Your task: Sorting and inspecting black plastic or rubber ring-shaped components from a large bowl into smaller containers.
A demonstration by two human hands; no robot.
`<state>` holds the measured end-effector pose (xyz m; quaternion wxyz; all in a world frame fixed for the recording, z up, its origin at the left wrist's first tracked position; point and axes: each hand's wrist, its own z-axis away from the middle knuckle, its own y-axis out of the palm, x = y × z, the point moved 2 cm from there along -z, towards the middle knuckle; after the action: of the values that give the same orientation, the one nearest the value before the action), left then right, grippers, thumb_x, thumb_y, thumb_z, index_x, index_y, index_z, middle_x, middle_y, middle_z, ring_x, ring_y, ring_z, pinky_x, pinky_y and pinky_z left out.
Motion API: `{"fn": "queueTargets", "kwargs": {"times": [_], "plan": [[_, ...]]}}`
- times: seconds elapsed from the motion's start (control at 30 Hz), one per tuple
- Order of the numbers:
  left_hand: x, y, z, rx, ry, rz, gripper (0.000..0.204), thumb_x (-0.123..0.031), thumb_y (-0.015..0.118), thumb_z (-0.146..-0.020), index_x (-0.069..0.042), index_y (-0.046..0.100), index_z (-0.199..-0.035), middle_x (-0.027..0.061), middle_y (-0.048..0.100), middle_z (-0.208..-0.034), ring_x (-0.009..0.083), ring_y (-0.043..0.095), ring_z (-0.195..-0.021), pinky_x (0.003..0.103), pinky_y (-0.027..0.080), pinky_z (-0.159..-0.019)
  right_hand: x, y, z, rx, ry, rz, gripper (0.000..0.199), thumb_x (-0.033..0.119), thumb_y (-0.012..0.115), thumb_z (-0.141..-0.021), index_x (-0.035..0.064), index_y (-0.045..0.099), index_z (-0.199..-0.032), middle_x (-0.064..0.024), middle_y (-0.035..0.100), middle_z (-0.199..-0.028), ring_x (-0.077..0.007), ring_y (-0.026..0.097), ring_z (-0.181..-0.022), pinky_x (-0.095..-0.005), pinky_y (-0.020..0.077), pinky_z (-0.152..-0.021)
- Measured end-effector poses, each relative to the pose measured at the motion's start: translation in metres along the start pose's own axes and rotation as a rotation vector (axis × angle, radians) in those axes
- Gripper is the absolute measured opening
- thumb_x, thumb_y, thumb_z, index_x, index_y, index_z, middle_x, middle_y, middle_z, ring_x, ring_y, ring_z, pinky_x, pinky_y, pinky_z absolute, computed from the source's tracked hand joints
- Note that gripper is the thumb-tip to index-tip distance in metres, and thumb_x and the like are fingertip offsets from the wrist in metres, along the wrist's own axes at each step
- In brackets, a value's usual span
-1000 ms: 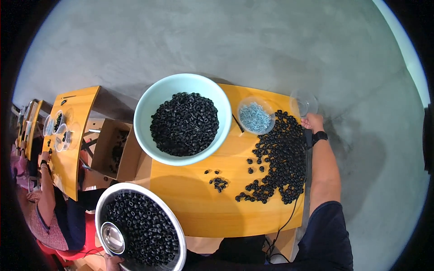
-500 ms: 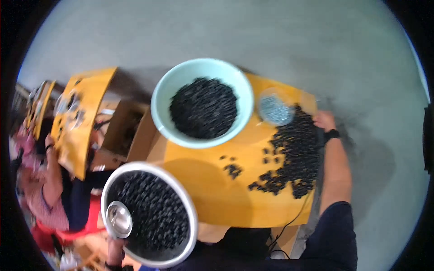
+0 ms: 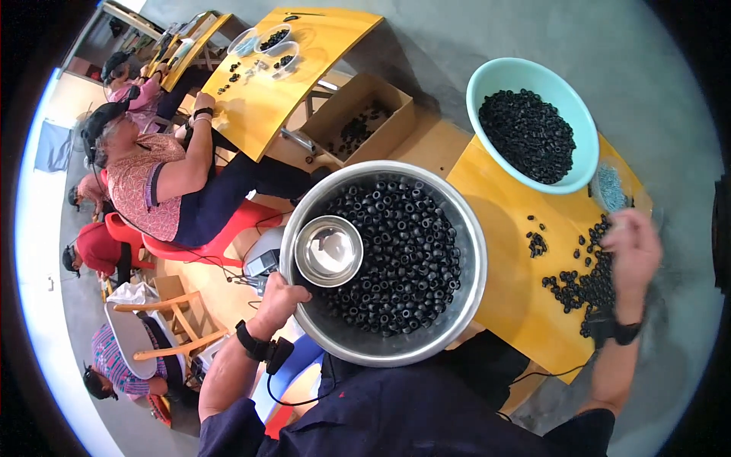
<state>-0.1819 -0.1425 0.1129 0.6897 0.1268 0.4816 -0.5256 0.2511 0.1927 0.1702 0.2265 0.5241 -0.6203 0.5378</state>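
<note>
Head view shows us our left hand clamped on the rim of a big steel basin at its eight o'clock edge. The basin is filled with black rings, and a small empty steel bowl sits on them at nine o'clock. Our right hand is blurred above a loose heap of black parts on the yellow table; we cannot tell whether it grips anything. At one o'clock from the basin stands a turquoise bowl, also full of black parts. At ten o'clock another person sits at a second yellow table.
</note>
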Motion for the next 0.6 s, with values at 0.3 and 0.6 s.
{"fn": "queueTargets", "kwargs": {"times": [0.3,0.6], "plan": [[0.017,-0.004,-0.002,0.045,0.035,-0.063,0.021,-0.007,0.065,-0.062,0.012,0.055,-0.062,0.0071,0.051,-0.051,0.0123,0.051,-0.048,0.033,0.042,-0.045,0.134,0.246,0.052,0.695,-0.3,0.128,0.037,0.027,0.074,-0.077,-0.0015,0.059,-0.095,-0.0189,0.061,-0.085,-0.0367,0.061,-0.078,-0.044,0.0487,-0.069],[0.015,-0.008,-0.004,0.1,0.097,-0.117,0.017,-0.005,0.062,-0.062,0.01,0.056,-0.065,0.0083,0.053,-0.053,0.013,0.052,-0.053,0.034,0.044,-0.051,0.101,0.318,0.072,0.865,-0.138,0.304,0.024,0.017,0.068,-0.071,-0.001,0.058,-0.084,-0.0208,0.063,-0.078,-0.0383,0.063,-0.075,-0.0446,0.0508,-0.07]]}}
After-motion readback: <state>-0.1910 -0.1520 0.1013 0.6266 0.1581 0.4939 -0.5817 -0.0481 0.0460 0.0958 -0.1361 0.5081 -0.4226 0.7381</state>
